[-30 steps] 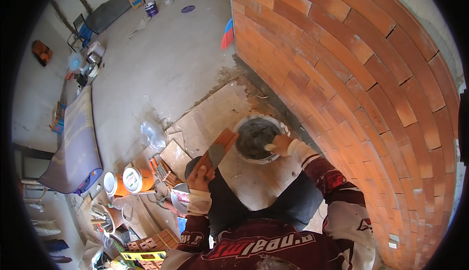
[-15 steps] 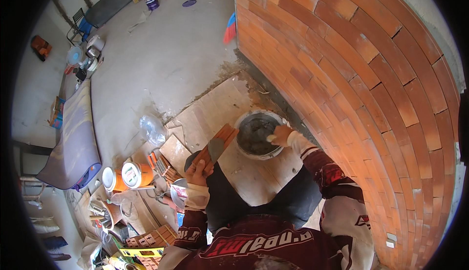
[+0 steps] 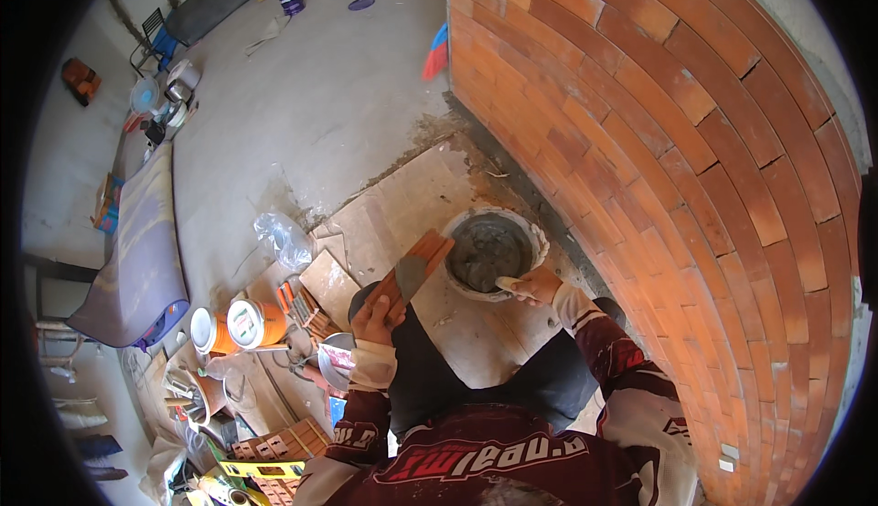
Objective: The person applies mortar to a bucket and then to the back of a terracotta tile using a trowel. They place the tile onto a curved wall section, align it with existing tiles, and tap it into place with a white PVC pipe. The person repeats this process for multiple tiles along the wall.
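My left hand (image 3: 372,319) is closed round the near end of a narrow orange brick tile (image 3: 437,248). Grey mortar (image 3: 412,274) covers a patch across the tile's middle, and its far end reaches the left rim of a round bucket (image 3: 541,228). Wet grey mortar (image 3: 485,242) lies inside the bucket. At the near right rim, my right hand (image 3: 541,286) grips the pale handle of a trowel (image 3: 508,283). The trowel's blade cannot be made out against the mortar. Both of my knees flank the bucket's near side.
A brick-clad wall (image 3: 658,186) rises close on my right. Cardboard (image 3: 384,218) lies under the bucket. To my left are orange tubs (image 3: 265,325), stacked tiles (image 3: 291,442), a yellow level (image 3: 265,469) and a clear plastic bag (image 3: 283,239). Farther left lies a rolled mat (image 3: 137,259).
My right hand has drawn back toward me, from the bucket's right side to its near right rim, with the trowel handle. The left hand and tile have barely shifted.
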Tool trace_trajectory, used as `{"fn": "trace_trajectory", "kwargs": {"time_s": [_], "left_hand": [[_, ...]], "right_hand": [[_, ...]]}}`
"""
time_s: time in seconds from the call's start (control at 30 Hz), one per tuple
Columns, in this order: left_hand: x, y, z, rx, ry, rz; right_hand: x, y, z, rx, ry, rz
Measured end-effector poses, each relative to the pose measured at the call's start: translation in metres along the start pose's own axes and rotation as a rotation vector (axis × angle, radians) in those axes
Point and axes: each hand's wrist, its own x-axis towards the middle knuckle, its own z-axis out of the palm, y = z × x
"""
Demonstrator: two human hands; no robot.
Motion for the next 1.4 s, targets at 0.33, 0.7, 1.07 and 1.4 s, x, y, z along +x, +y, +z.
{"fn": "trace_trajectory", "kwargs": {"time_s": [0.33,0.7,1.07,1.4], "left_hand": [[0.027,0.002,0.008,-0.044,0.023,-0.02],[0.012,0.01,0.081,-0.161,-0.099,-0.063],[-0.008,0.005,0.125,-0.106,-0.139,0.079],[0.025,-0.029,0.075,-0.061,-0.123,0.0]], "right_hand": [[-0.027,0.023,0.008,0.511,-0.036,-0.064],[-0.06,0.005,0.106,-0.141,0.954,-0.828],[-0.039,0.045,0.15,-0.411,0.846,-0.656],[-0.1,0.071,0.114,-0.238,0.704,-0.637]]}}
